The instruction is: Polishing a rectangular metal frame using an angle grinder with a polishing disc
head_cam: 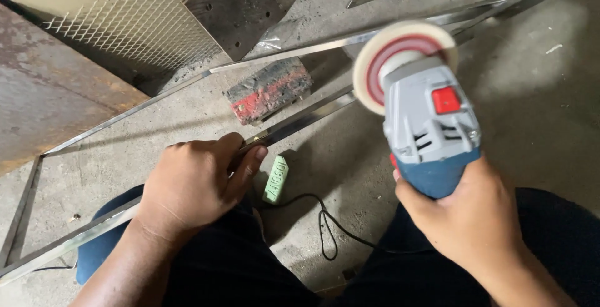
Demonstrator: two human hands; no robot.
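Shiny flat steel bar frame (300,119) lying on concrete, running diagonally from near left to far right, blue-and-grey angle grinder (431,126) with white buffing disc raised at right, disc just above the bar

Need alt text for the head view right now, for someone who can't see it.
Seen from above, the right hand holds a blue-and-grey angle grinder with a white polishing wheel above a shiny steel frame bar, which the left hand grips. A green bar, a black cord and a red-stained block lie on the concrete floor.
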